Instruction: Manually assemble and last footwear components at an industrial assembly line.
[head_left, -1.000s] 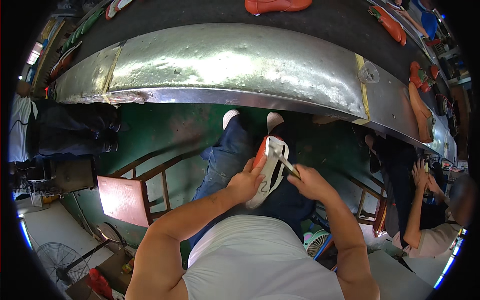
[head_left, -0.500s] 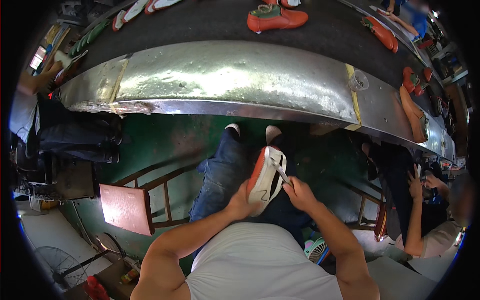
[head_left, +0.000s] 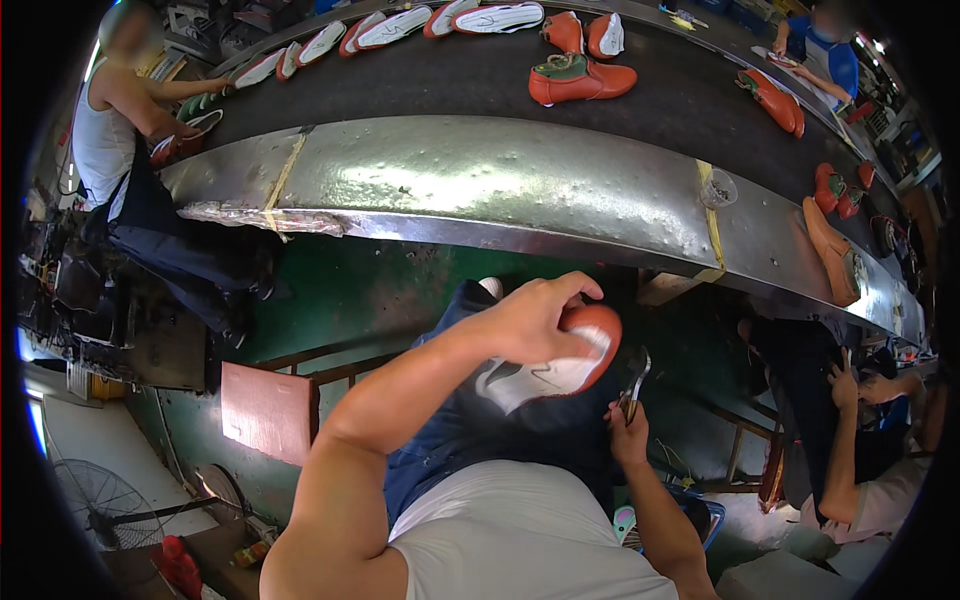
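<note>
Head view: a person sat below a long conveyor belt [head_left: 480, 85].
Left hand [head_left: 530, 320]: closed around one orange-and-white shoe [head_left: 560, 362], held above the lap.
Right hand [head_left: 628, 440]: clenched on one pair of metal pliers [head_left: 635, 385], just beside the shoe.
Belt load: about six white soles [head_left: 400, 28] and one orange boot [head_left: 580, 80], with more orange shoes along the right.
Surface: dented steel edge [head_left: 500, 190].
Room: green floor [head_left: 340, 300], one wooden chair [head_left: 270, 405], one fan [head_left: 100, 505], three co-workers nearby.

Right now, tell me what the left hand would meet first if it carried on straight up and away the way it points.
Probably the metal edge of the conveyor. The left hand, holding the white and orange shoe, points toward it, with only green floor between; depth is unclear.
</note>
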